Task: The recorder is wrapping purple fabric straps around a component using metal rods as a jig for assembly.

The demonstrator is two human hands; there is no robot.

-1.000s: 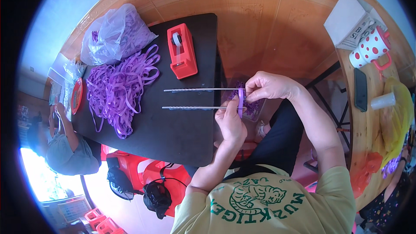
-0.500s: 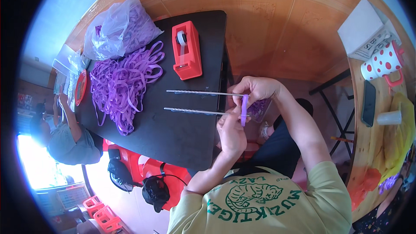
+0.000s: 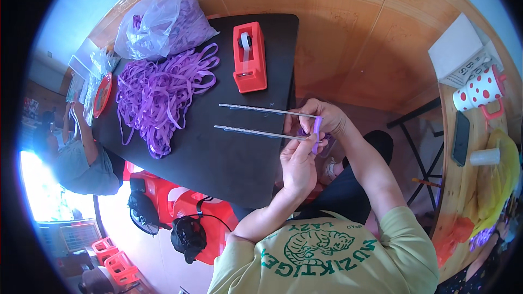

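Observation:
Two thin metal rods (image 3: pixel 256 109) lie side by side across the table's right edge, their ends sticking out beyond it. A flat purple ribbon (image 3: pixel 317 134) spans the two rods near those ends. Around the upper rod's end, my right hand (image 3: pixel 330 118) has its fingers closed, apparently on the ribbon; the fingertips are partly hidden. My left hand (image 3: pixel 299 165) pinches the ribbon by the lower rod with thumb and fingers. A large tangled heap of purple ribbon (image 3: pixel 155 98) covers the table's left part.
On the black table (image 3: pixel 229 169) stand a red tape dispenser (image 3: pixel 251 76) and a plastic bag (image 3: pixel 158 27) of purple ribbon. Red stools (image 3: pixel 218 234) hold black caps (image 3: pixel 188 238). Another person (image 3: pixel 87 163) works at left. A wooden table (image 3: pixel 448 185) at right bears a phone (image 3: pixel 461 139) and a dotted mug (image 3: pixel 476 91).
The view has shifted, so the table and rods appear farther right. My left fingers have come up against the ribbon by the lower rod. My right fingers have shifted slightly around the upper rod's end.

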